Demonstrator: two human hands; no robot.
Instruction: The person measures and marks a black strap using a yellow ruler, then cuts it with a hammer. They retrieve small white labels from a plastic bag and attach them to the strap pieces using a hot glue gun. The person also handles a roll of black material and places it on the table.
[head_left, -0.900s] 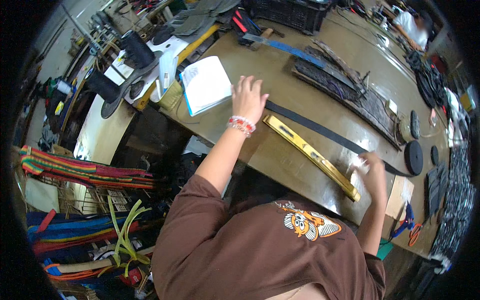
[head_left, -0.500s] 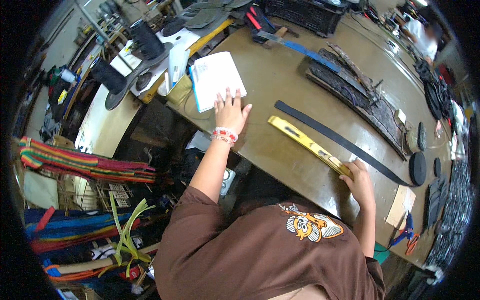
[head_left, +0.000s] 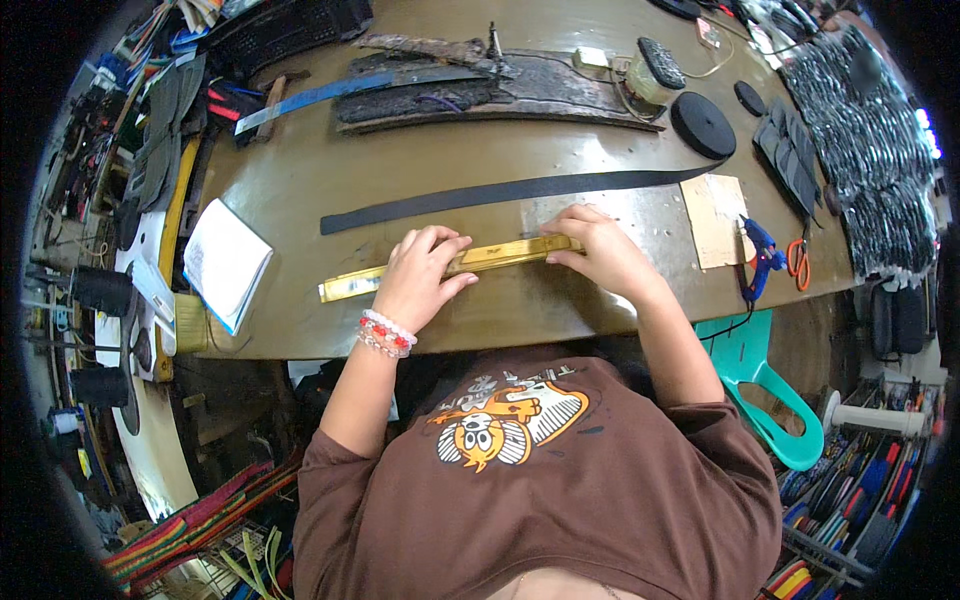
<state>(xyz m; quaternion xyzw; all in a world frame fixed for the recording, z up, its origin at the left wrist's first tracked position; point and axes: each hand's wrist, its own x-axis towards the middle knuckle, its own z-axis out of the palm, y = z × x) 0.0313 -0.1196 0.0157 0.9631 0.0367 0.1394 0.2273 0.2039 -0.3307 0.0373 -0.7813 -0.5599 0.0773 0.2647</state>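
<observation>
A long, flat yellow bar [head_left: 355, 284], worn and shiny like a ruler, lies across the table near its front edge. My left hand [head_left: 420, 272], with beaded bracelets at the wrist, straddles the bar left of its middle, fingers on the far side and thumb on the near side. At its right end, my right hand [head_left: 607, 255] grips it between thumb and fingers. Just beyond the bar, roughly alongside it, stretches a black webbing strap [head_left: 480, 190], running right to its roll [head_left: 703, 125].
An open notebook [head_left: 226, 262] lies at the left. Behind the strap is a dark worn board [head_left: 560, 90] with a blue metal strip [head_left: 350, 92] on it. At right are a cardboard piece [head_left: 714, 220], a blue glue gun [head_left: 763, 260], orange-handled scissors [head_left: 798, 265] and black straps [head_left: 785, 160].
My view has swung to the right. My left hand has left the notebook and come onto the yellow bar. My right hand still holds the bar's right end.
</observation>
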